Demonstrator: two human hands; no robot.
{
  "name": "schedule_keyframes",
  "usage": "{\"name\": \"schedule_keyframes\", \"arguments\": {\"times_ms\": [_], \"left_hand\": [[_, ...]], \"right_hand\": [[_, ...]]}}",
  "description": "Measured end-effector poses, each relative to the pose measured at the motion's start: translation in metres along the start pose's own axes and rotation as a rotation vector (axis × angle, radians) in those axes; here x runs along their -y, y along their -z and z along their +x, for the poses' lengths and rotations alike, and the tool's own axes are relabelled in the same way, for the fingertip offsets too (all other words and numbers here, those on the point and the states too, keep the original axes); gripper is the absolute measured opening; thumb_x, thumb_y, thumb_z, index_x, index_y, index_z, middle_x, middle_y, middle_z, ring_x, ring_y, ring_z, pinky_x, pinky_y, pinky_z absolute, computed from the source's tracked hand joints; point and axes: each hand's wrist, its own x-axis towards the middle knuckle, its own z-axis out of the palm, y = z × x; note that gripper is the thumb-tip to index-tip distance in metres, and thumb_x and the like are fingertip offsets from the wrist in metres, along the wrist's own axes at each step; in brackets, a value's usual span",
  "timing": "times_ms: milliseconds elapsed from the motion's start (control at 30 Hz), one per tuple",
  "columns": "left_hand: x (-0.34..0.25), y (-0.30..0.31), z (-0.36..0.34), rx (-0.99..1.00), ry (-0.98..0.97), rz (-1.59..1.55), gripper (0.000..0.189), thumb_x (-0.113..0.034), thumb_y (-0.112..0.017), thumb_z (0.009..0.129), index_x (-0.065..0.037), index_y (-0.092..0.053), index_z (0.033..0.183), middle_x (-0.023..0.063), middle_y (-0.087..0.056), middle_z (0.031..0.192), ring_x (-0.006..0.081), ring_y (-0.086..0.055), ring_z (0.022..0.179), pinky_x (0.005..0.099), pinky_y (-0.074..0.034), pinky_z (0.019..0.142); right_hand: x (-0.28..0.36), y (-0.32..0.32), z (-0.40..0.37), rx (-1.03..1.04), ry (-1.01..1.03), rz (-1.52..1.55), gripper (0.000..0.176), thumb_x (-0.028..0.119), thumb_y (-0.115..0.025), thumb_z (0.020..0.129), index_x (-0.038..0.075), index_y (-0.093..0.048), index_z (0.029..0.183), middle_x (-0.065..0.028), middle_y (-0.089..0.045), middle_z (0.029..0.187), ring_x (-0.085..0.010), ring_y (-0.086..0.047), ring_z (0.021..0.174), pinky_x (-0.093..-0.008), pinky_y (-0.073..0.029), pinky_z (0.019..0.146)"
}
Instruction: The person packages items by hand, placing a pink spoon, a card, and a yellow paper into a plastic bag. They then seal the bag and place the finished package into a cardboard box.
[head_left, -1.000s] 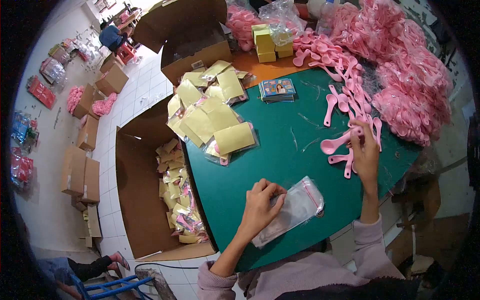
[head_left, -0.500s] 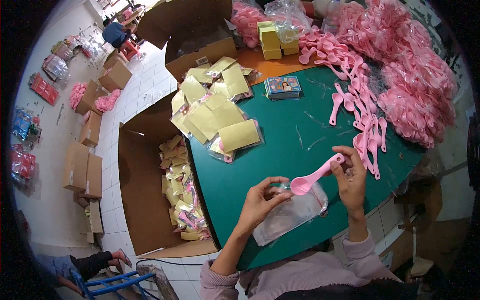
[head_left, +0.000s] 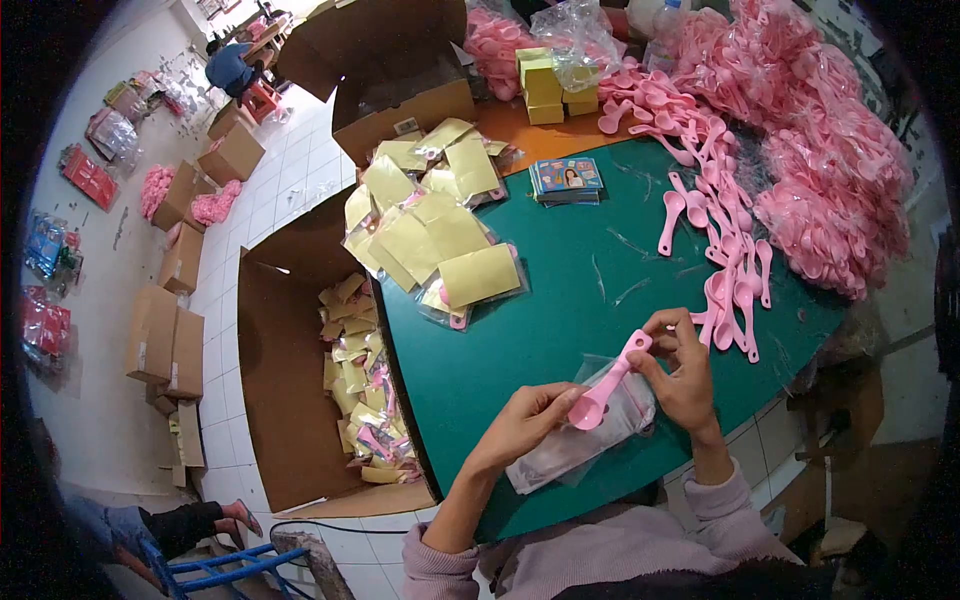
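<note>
My right hand (head_left: 682, 372) grips a pink plastic spoon (head_left: 607, 385) by its handle, bowl end pointing down-left into the mouth of a clear plastic bag (head_left: 575, 440). My left hand (head_left: 527, 424) pinches the bag's opening, holding it against the green table (head_left: 560, 300) near its front edge. The spoon's bowl sits at the bag's mouth, touching my left fingertips.
Loose pink spoons (head_left: 725, 270) and bagged spoon heaps (head_left: 830, 170) fill the right side. Yellow-backed packets (head_left: 440, 235) pile at the table's left, a card stack (head_left: 566, 179) and yellow boxes (head_left: 545, 85) behind. An open carton (head_left: 300, 400) with packets stands on the floor left.
My right hand picked a spoon from the loose pile and carried it left and down to the bag. My left hand lifted the bag's mouth to meet it.
</note>
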Motion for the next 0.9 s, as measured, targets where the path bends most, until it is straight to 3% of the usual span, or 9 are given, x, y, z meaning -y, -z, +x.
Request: {"name": "schedule_keyframes", "arguments": {"times_ms": [67, 133, 233, 267, 333, 400, 533, 667, 900], "left_hand": [[-0.005, -0.005, -0.001, 0.015, -0.039, 0.076, 0.039, -0.027, -0.04, 0.093, 0.007, -0.052, 0.108, 0.0096, -0.06, 0.095, 0.0132, -0.057, 0.084, 0.0262, -0.046, 0.077], [-0.015, -0.017, -0.004, -0.133, -0.081, -0.292, 0.034, -0.023, -0.038, 0.094, 0.005, -0.054, 0.104, 0.0076, -0.06, 0.086, 0.0131, -0.06, 0.079, 0.0244, -0.049, 0.069], [-0.017, -0.014, -0.007, -0.227, -0.201, -0.194, 0.036, -0.026, -0.037, 0.094, 0.005, -0.056, 0.097, 0.0108, -0.061, 0.09, 0.0145, -0.06, 0.078, 0.0259, -0.05, 0.069], [-0.015, -0.012, -0.008, -0.229, -0.2, -0.231, 0.034, -0.025, -0.036, 0.094, 0.004, -0.054, 0.098, 0.0146, -0.06, 0.094, 0.0185, -0.061, 0.083, 0.0286, -0.051, 0.07], [-0.017, -0.011, -0.007, -0.24, -0.178, -0.32, 0.034, -0.025, -0.035, 0.094, 0.004, -0.052, 0.1, 0.0165, -0.06, 0.095, 0.0202, -0.061, 0.084, 0.0303, -0.052, 0.071], [-0.018, -0.01, -0.005, -0.266, -0.168, -0.384, 0.035, -0.025, -0.034, 0.094, 0.005, -0.05, 0.104, 0.0203, -0.059, 0.097, 0.0231, -0.061, 0.086, 0.0338, -0.053, 0.071], [-0.017, -0.011, -0.005, -0.271, -0.119, -0.362, 0.036, -0.027, -0.034, 0.094, 0.003, -0.05, 0.107, 0.0193, -0.059, 0.097, 0.022, -0.06, 0.087, 0.0315, -0.052, 0.07], [-0.017, -0.009, -0.006, -0.242, -0.096, -0.309, 0.04, -0.031, -0.034, 0.094, 0.003, -0.049, 0.11, 0.0178, -0.06, 0.097, 0.0191, -0.06, 0.085, 0.0263, -0.051, 0.069], [-0.012, -0.006, -0.005, -0.217, -0.093, -0.321, 0.037, -0.027, -0.032, 0.095, 0.0, -0.05, 0.112, 0.0118, -0.061, 0.098, 0.0156, -0.06, 0.088, 0.022, -0.05, 0.067]], "right_hand": [[0.0, 0.004, -0.001, 0.121, 0.069, -0.053, 0.03, 0.028, -0.055, 0.084, 0.001, -0.049, 0.094, -0.0131, -0.059, 0.087, -0.0173, -0.059, 0.08, -0.0291, -0.047, 0.069], [0.005, 0.0, 0.002, 0.332, 0.274, -0.167, 0.062, 0.058, -0.034, 0.084, 0.001, -0.057, 0.092, -0.0148, -0.055, 0.098, -0.0256, -0.053, 0.096, -0.0383, -0.04, 0.085], [0.007, -0.002, 0.011, 0.485, 0.322, -0.11, 0.062, 0.058, -0.033, 0.084, 0.003, -0.059, 0.094, -0.0142, -0.055, 0.1, -0.0272, -0.051, 0.099, -0.04, -0.036, 0.088], [0.001, 0.004, 0.027, 0.546, 0.247, 0.066, 0.061, 0.058, -0.038, 0.083, 0.001, -0.059, 0.086, -0.0098, -0.055, 0.102, -0.0219, -0.051, 0.097, -0.0305, -0.04, 0.082], [-0.006, 0.016, 0.081, 0.579, 0.19, -0.083, 0.042, 0.044, -0.045, 0.086, 0.006, -0.064, 0.085, -0.0101, -0.056, 0.094, -0.0214, -0.053, 0.091, -0.0327, -0.04, 0.083], [-0.035, 0.022, 0.153, 0.346, 0.155, -0.382, 0.028, 0.031, -0.058, 0.081, 0.004, -0.063, 0.086, -0.0072, -0.059, 0.083, -0.0147, -0.055, 0.069, -0.0283, -0.044, 0.065], [-0.097, 0.016, 0.25, -0.123, 0.08, -0.713, 0.028, 0.029, -0.065, 0.073, 0.002, -0.064, 0.083, -0.0129, -0.062, 0.078, -0.0236, -0.06, 0.074, -0.0328, -0.046, 0.067], [-0.11, 0.002, 0.258, -0.222, -0.005, -0.702, 0.031, 0.023, -0.073, 0.063, -0.002, -0.059, 0.075, -0.0207, -0.061, 0.083, -0.033, -0.059, 0.079, -0.0406, -0.045, 0.07], [-0.098, 0.016, 0.247, -0.298, 0.119, -0.763, 0.028, 0.02, -0.067, 0.068, 0.0, -0.058, 0.086, -0.0201, -0.061, 0.08, -0.0346, -0.059, 0.078, -0.0402, -0.046, 0.067]]}}
